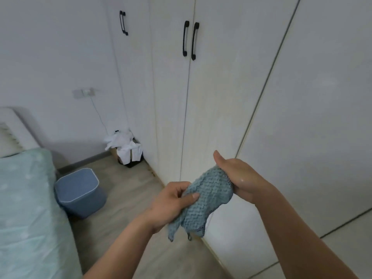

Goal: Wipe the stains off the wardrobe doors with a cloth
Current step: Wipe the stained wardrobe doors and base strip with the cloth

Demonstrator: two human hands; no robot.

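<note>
Right hand (241,178): fingers hidden behind cloth (209,198). Bed (26,208) cut off at left edge. Wardrobe doors (312,97) cut off top and right. Far wall socket (84,93) blurred.

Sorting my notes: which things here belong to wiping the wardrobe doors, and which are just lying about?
For the job: cloth, left hand, right hand, wardrobe doors.
Lying about: blue bin, bed, wall socket, basket with white bag.
</note>
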